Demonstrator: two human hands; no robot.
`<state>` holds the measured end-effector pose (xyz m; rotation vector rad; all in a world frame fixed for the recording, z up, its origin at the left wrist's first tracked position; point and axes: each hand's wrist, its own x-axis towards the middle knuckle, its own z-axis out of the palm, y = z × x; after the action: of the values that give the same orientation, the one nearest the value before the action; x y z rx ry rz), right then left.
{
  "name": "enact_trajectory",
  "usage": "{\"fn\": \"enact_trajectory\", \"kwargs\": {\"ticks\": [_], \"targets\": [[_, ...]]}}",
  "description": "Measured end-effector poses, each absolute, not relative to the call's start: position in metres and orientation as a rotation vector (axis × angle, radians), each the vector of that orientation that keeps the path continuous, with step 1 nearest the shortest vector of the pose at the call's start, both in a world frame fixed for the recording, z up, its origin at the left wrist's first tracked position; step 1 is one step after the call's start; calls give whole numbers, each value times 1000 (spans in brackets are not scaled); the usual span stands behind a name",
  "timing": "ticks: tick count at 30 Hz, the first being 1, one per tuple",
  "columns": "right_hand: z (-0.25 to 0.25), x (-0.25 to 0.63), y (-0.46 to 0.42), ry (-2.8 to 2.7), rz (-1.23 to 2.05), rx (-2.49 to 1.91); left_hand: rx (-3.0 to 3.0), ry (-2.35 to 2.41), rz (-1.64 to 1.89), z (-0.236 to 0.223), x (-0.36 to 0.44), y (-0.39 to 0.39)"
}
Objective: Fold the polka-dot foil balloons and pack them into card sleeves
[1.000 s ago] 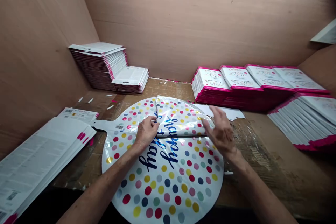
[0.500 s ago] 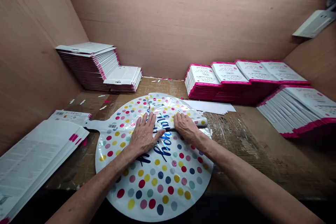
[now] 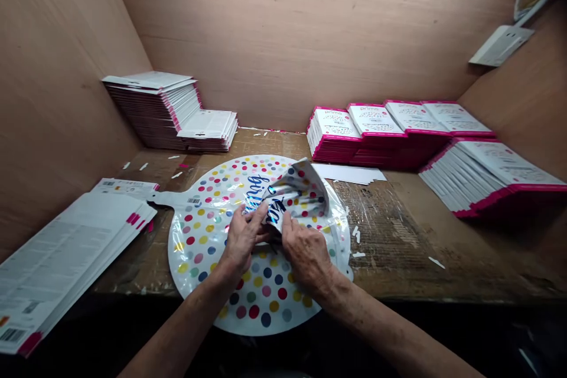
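Note:
A flat round foil balloon (image 3: 212,248), white with coloured dots and blue lettering, lies in front of me with its neck to the left. A creased part of dotted foil (image 3: 305,189) stands raised above its middle, curled up at the far right. My left hand (image 3: 241,236) pinches the lettered foil near the centre. Close beside it, my right hand (image 3: 305,251) grips the near edge of the raised foil, its fingertips partly hidden. I cannot tell whether the raised foil is a second balloon or part of the same one.
White-and-pink printed card packs stand in a stack (image 3: 150,109) at back left and in rows (image 3: 376,124) at back right. More flat cards (image 3: 75,248) lie at left. White paper scraps (image 3: 357,233) dot the cardboard-covered worktop (image 3: 398,248); wooden panels enclose it.
Both hands were pressing on the foil, the left spread flat. Now they have come nearer me and grip it, and the rolled or folded foil has risen and opened into a curl.

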<state>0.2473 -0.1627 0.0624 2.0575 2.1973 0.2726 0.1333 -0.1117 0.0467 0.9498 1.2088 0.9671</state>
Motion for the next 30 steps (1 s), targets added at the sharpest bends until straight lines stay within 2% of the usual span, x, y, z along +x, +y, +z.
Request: {"fn": "enact_trajectory", "kwargs": {"ticks": [4, 8, 11, 13, 15, 17, 19, 25, 30], "targets": [[50, 248, -170, 2152, 243, 2041, 1085, 1340, 1051, 44, 133, -71], [45, 248, -169, 2142, 267, 2119, 1764, 1563, 1144, 45, 128, -44], [41, 242, -166, 2108, 240, 2189, 2180, 1593, 1168, 42, 126, -57], [39, 236, -164, 2113, 224, 2213, 2362, 1442, 1052, 36, 129, -72], [34, 231, -165, 2162, 248, 2183, 2468, 1292, 773, 26, 133, -80], [27, 233, -170, 2215, 343, 2132, 2535, 1284, 461, 15, 135, -74], [19, 243, -178, 2220, 456, 2117, 2594, 1352, 293, 7, 132, -58], [5, 270, -202, 2281, 557, 2061, 2728, 1355, 249, 11, 136, -29], [15, 266, -210, 2614, 614, 1848, 2773, 1055, 331, 18, 143, -41]]}}
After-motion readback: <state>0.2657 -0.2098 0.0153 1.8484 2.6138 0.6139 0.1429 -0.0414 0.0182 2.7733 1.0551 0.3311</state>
